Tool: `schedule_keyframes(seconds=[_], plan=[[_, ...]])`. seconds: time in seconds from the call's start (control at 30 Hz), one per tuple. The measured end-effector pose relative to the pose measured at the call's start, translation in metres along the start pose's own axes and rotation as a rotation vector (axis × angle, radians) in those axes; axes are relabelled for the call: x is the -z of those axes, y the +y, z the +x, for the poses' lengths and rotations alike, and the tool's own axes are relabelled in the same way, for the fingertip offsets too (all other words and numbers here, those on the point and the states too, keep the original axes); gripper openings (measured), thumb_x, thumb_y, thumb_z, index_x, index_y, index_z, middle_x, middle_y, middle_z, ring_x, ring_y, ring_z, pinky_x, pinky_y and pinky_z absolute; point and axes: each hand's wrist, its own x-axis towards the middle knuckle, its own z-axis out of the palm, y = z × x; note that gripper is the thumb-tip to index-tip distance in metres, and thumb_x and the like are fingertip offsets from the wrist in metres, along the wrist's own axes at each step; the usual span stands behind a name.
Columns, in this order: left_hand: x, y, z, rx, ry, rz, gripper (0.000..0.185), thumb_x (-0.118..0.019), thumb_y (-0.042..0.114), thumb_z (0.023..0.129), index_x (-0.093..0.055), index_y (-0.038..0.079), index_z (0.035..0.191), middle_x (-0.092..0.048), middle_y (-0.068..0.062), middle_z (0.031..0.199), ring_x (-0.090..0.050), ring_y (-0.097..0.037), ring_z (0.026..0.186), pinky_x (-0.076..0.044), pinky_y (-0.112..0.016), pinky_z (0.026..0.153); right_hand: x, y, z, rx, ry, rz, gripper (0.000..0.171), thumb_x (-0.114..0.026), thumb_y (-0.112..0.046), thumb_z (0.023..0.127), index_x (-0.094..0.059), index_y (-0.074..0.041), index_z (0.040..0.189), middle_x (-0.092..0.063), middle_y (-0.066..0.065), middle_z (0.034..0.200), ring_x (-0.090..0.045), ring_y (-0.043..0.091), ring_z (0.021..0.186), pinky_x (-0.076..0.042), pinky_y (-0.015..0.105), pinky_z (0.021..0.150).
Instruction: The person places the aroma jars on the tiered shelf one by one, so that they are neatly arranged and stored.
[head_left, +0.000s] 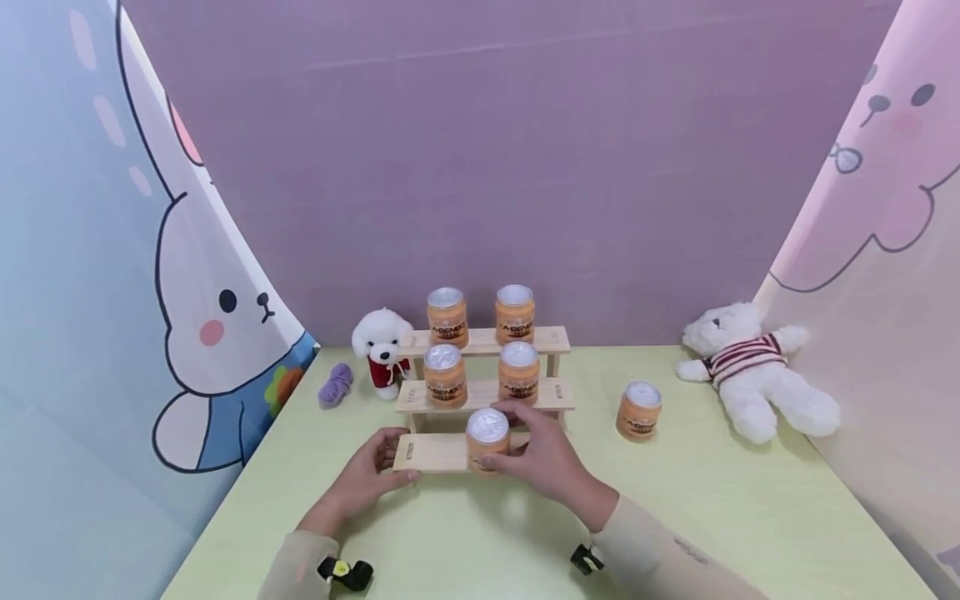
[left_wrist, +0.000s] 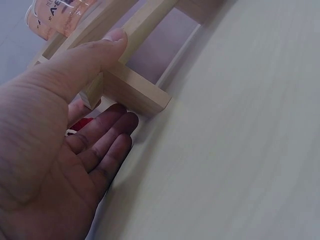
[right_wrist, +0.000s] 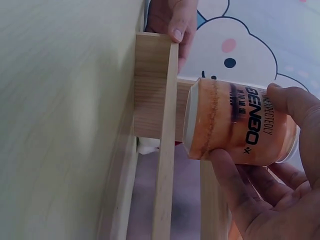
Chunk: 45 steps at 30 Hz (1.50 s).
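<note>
Your right hand (head_left: pixel 543 458) has its grip closed round the orange jar (head_left: pixel 487 440), which sits on the lowest step of the wooden three-step rack (head_left: pixel 480 396), while your left hand (head_left: pixel 367 479) pinches that step's left end between thumb and fingers. The jar stands near the front edge, so a careless release could tip it onto the worktop (head_left: pixel 735 517). Ease your left hand's hold and the light rack may slide, shaking the four jars (head_left: pixel 480 346) above.

jar (right_wrist: pixel 235 127) lid cut off by fingers, label (left_wrist: pixel 60 12) cropped
</note>
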Motion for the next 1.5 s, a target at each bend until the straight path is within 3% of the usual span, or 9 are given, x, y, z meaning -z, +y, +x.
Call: schedule_keyframes(seconds=[0.23, 0.47, 0.67, 0.87, 1.5], plan=[[0.000, 0.002, 0.000, 0.003, 0.003, 0.006, 0.075, -0.090, 0.026, 0.084, -0.051, 0.013, 0.147, -0.063, -0.007, 0.129, -0.062, -0.024, 0.117, -0.046, -0.043, 0.106, -0.012, 0.003, 0.007, 0.035, -0.011, -0.086, 0.070, -0.098, -0.018, 0.074, -0.064, -0.015, 0.136, -0.069, 0.000, 0.121, -0.066, 0.023, 0.112, -0.062, 0.040, 0.080], [-0.001, 0.003, -0.001, 0.005, 0.000, 0.014, 0.075, -0.090, 0.026, 0.085, -0.050, 0.012, 0.147, -0.063, -0.008, 0.130, -0.062, -0.025, 0.117, -0.047, -0.044, 0.106, -0.019, 0.004, 0.012, -0.010, -0.012, -0.141, 0.074, -0.097, -0.024, 0.076, -0.062, -0.015, 0.141, -0.069, 0.000, 0.122, -0.066, 0.023, 0.111, -0.060, 0.030, 0.080], [0.000, 0.003, -0.002, 0.008, 0.006, 0.020, 0.075, -0.090, 0.026, 0.084, -0.051, 0.013, 0.147, -0.063, -0.007, 0.129, -0.062, -0.023, 0.117, -0.047, -0.044, 0.106, -0.022, 0.001, 0.011, -0.007, 0.001, -0.163, 0.074, -0.097, -0.022, 0.075, -0.062, -0.014, 0.140, -0.069, 0.002, 0.124, -0.066, 0.022, 0.114, -0.059, 0.034, 0.087], [-0.001, 0.004, -0.002, 0.012, 0.009, 0.018, 0.075, -0.090, 0.027, 0.085, -0.051, 0.014, 0.147, -0.063, -0.007, 0.129, -0.062, -0.023, 0.117, -0.047, -0.044, 0.106, -0.026, 0.002, 0.010, -0.010, -0.017, -0.121, 0.071, -0.094, -0.010, 0.077, -0.061, -0.016, 0.140, -0.067, 0.002, 0.131, -0.064, 0.021, 0.120, -0.057, 0.032, 0.094], [-0.001, 0.003, -0.002, 0.008, 0.011, 0.024, 0.075, -0.090, 0.026, 0.085, -0.050, 0.013, 0.147, -0.063, -0.007, 0.130, -0.062, -0.023, 0.117, -0.047, -0.043, 0.105, -0.048, 0.003, 0.020, -0.001, -0.017, 0.014, 0.071, -0.094, -0.004, 0.076, -0.061, -0.012, 0.138, -0.065, 0.006, 0.131, -0.064, 0.030, 0.121, -0.059, 0.029, 0.087]])
